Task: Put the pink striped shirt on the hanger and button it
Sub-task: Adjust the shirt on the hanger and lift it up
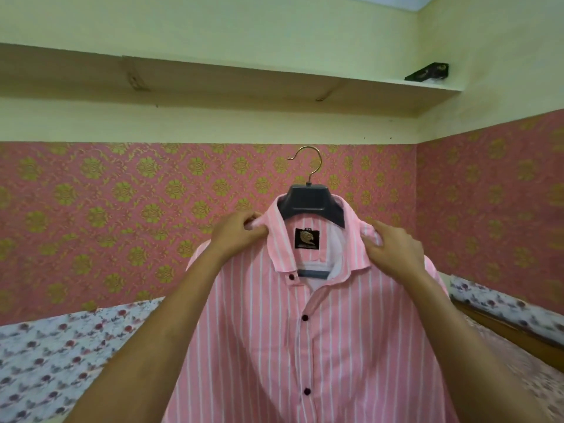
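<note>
Pink striped shirt (305,346) sits draped on the dark hanger (308,203), held up before the patterned wall, above the flowered bed (61,346). The left hand (236,232) pinches the fabric beside the collar; the right hand (393,248) grips the opposite shoulder. The neck lies open

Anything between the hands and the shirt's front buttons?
Nothing visible. The left hand and right hand pinch the pink striped shirt beside its collar on the hanger; the dark buttons below face the camera uncovered.
</note>
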`<state>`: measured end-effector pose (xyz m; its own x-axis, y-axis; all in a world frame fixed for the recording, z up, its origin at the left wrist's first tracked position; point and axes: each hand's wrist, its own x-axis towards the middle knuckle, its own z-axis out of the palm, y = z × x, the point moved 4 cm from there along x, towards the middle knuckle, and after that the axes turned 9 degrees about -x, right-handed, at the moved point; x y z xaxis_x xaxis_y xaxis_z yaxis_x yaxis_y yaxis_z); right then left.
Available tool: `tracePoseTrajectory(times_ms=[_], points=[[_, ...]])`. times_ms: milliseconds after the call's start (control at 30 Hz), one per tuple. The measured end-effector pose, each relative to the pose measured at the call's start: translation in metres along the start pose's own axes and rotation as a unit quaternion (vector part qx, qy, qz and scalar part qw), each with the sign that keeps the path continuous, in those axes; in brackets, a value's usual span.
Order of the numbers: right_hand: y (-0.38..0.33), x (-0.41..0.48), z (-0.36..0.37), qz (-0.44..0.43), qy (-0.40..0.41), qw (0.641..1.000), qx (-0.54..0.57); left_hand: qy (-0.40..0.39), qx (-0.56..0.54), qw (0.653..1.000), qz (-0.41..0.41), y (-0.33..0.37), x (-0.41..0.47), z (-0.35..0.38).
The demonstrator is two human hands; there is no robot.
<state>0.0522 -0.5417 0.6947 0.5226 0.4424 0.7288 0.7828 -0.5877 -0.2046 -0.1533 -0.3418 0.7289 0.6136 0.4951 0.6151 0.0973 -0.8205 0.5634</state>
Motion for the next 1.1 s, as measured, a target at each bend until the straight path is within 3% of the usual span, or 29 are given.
tracePoseTrajectory(times_ms=[100, 200, 400, 567, 600, 700, 767, 833, 900, 967, 1033, 1100], points=[[-0.016, -0.004, -0.001, 0.008, 0.020, 1.000, -0.015, -0.084, -0.133, 0.987, 0.004, 0.001, 0.000, -0.006], [-0.031, -0.010, -0.002, 0.023, 0.027, 0.999, -0.032, -0.162, -0.190, 0.968, 0.006, -0.006, -0.001, -0.017], [-0.051, -0.012, 0.003, 0.020, -0.021, 1.000, -0.010, -0.046, -0.145, 0.987, 0.060, -0.029, 0.008, -0.013], [-0.058, -0.013, -0.024, 0.006, 0.131, 0.978, 0.164, 0.031, -0.083, 0.994, 0.066, -0.040, 0.020, -0.014], [-0.065, -0.012, -0.025, 0.014, 0.111, 0.982, 0.154, 0.040, -0.070, 0.995, 0.062, -0.040, 0.021, -0.013], [-0.088, -0.007, -0.003, 0.000, -0.008, 0.997, -0.073, 0.043, -0.064, 0.995, 0.058, -0.036, 0.024, -0.007], [-0.091, 0.001, 0.000, 0.037, 0.010, 0.994, -0.100, 0.052, -0.053, 0.995, 0.068, -0.029, 0.024, -0.004], [-0.089, 0.004, -0.009, 0.106, 0.076, 0.991, -0.033, 0.056, -0.044, 0.995, 0.071, -0.021, 0.022, -0.001], [-0.094, 0.007, -0.010, 0.111, 0.125, 0.986, -0.017, 0.067, -0.044, 0.995, 0.067, -0.016, 0.022, 0.001], [-0.110, 0.008, 0.005, 0.037, 0.059, 0.997, -0.021, 0.076, -0.053, 0.993, 0.067, -0.011, 0.025, 0.001], [-0.113, 0.004, 0.028, -0.033, -0.032, 0.998, 0.046, 0.084, -0.050, 0.993, 0.064, -0.011, 0.029, 0.000], [-0.097, 0.000, 0.030, -0.019, -0.010, 0.987, 0.161, 0.084, -0.052, 0.994, 0.057, -0.014, 0.031, 0.002]])
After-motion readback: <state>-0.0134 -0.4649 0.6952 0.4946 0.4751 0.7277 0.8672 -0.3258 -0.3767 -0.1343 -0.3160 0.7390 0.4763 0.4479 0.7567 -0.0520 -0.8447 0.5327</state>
